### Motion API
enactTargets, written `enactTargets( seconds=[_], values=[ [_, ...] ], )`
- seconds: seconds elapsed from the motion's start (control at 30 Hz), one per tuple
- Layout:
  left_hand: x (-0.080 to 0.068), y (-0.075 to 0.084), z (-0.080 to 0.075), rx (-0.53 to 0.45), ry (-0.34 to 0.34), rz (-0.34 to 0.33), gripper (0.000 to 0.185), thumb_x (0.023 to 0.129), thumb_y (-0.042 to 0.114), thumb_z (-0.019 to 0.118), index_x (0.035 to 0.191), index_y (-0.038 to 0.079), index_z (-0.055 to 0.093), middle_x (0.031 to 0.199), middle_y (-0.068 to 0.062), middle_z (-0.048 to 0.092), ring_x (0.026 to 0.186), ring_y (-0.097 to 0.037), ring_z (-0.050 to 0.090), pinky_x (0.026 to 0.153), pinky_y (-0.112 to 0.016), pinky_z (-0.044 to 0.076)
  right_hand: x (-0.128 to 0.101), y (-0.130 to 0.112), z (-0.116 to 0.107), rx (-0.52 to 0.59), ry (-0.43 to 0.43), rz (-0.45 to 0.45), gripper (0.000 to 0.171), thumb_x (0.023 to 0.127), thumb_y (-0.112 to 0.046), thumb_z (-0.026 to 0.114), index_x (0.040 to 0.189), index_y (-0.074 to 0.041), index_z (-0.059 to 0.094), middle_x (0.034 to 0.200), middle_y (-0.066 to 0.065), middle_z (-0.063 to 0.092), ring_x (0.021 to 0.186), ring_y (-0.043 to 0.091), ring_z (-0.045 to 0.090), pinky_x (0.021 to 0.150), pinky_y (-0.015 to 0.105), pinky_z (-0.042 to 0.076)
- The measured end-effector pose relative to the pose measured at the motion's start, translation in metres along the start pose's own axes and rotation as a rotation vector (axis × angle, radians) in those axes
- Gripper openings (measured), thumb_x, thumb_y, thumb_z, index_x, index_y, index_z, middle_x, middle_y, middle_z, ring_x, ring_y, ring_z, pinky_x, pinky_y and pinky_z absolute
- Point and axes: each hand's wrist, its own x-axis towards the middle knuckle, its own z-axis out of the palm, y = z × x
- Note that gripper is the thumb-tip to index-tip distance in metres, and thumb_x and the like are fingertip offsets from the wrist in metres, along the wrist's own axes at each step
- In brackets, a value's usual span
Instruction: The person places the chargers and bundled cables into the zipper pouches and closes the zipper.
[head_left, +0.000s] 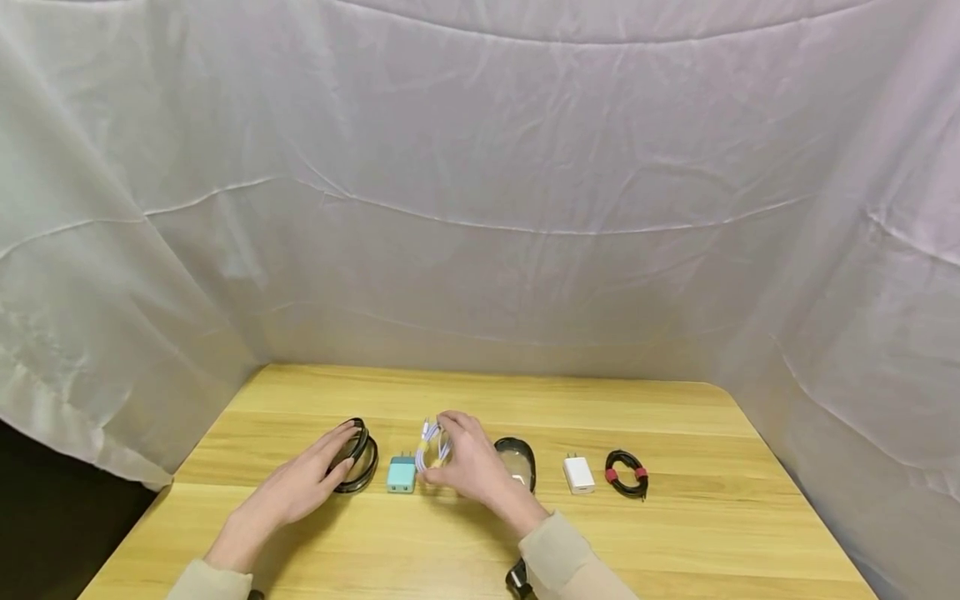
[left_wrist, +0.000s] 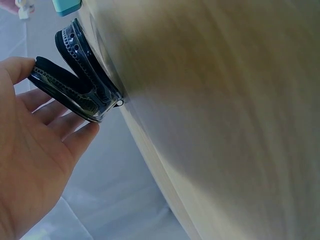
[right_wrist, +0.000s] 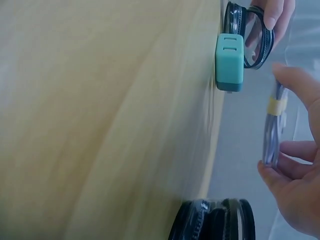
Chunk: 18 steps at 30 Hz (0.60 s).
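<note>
**Both hands at work around the teal charger**

The left hand (head_left: 303, 483) is reaching forward over the wooden table (head_left: 720, 533), palm turned inward, and its fingertips are gripping the open round case (head_left: 355, 456) just left of the teal charger (head_left: 401, 473). The left wrist view is showing the thumb on one black perforated rim and the other fingers curling under the far rim, so the two halves of that case (left_wrist: 80, 85) are standing spread like a clamshell.

The right hand (head_left: 468, 462) is hovering just right of the teal charger, wrist bent, fingers curving round a coiled white cable (head_left: 431, 446). From the right wrist camera, the cable (right_wrist: 272, 127) is sitting pinched between thumb and fingertips, a yellow band wrapping its coil, lifted clear of the tabletop. The teal charger (right_wrist: 229, 62) is lying flat on the wood between the two hands, touched by neither.

Further right of the charger, a second round case (head_left: 517, 458) is lying partly behind the right wrist, then a white charger (head_left: 578, 474), then a black cable (head_left: 627, 474) bundled with red ties. Pale sleeves are covering both forearms, and a white cloth backdrop (head_left: 480, 183) is hanging round the table.
</note>
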Motion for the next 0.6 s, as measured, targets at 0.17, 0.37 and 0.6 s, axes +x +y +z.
enactTargets(
  seconds=[0.17,0.37,0.6],
  values=[
    [0.000,0.001,-0.001,-0.017,-0.006,-0.012,0.057,0.111,0.030,0.050,0.160,0.004,0.038,0.164,-0.020,0.037,0.146,-0.042,0.041,0.114,-0.062,0.040,0.004,-0.006,0.003,0.031,0.043,-0.004,0.098,0.076,-0.045,0.092,0.152,-0.001,0.049,0.157,0.012,0.048,0.144,0.032,0.045,0.119,0.051,0.039],
    [0.000,0.001,-0.001,-0.021,-0.009,-0.018,0.056,0.111,0.030,0.049,0.160,0.004,0.037,0.164,-0.021,0.037,0.145,-0.043,0.043,0.113,-0.063,0.041,0.010,-0.015,0.006,0.064,0.073,-0.012,0.098,0.075,-0.042,0.093,0.152,-0.002,0.048,0.157,0.012,0.048,0.144,0.032,0.045,0.118,0.051,0.040],
    [0.000,0.000,0.000,-0.022,-0.004,-0.010,0.056,0.111,0.029,0.049,0.159,0.003,0.038,0.164,-0.022,0.037,0.144,-0.043,0.044,0.113,-0.063,0.041,0.019,-0.025,0.014,0.095,0.051,-0.022,0.097,0.075,-0.041,0.093,0.152,-0.001,0.049,0.157,0.011,0.048,0.144,0.031,0.046,0.119,0.049,0.039]
  ],
)
